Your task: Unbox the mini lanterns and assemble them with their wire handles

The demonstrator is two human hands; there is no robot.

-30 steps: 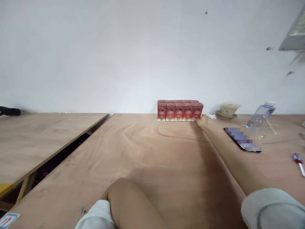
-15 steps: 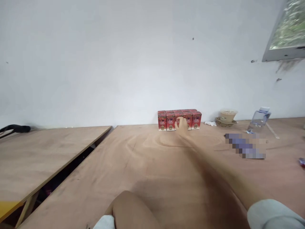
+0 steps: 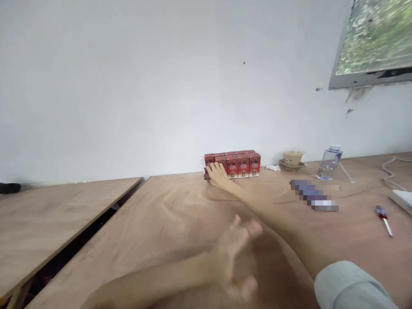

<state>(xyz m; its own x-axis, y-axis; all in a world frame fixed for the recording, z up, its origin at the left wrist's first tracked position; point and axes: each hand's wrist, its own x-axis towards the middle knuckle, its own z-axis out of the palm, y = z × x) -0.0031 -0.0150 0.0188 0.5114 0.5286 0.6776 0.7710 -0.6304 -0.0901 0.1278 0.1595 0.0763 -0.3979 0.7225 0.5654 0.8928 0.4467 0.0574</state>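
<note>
My right hand [image 3: 218, 175] reaches to the left end of a row of small red printed boxes [image 3: 243, 166] by the wall. Its fingers bend over the leftmost front box [image 3: 206, 173], which sits lower than its neighbours and looks tipped; the hand hides most of it. Behind it, another red box [image 3: 209, 159] of the back row stands upright. Nearer to me, my left hand [image 3: 236, 262] hangs above the table, blurred by motion, fingers apart and holding nothing.
Right of the boxes are a crumpled white tissue [image 3: 273, 168], a plastic cup [image 3: 293, 158] in a cardboard holder and a clear bottle [image 3: 329, 163]. A screwdriver [image 3: 384, 219] lies at the far right. A gap separates this wooden table [image 3: 174, 214] from the left one [image 3: 64, 214].
My right hand has moved left from the middle of the row to its left end. My left hand has come up into view over the table. The view has turned slightly right.
</note>
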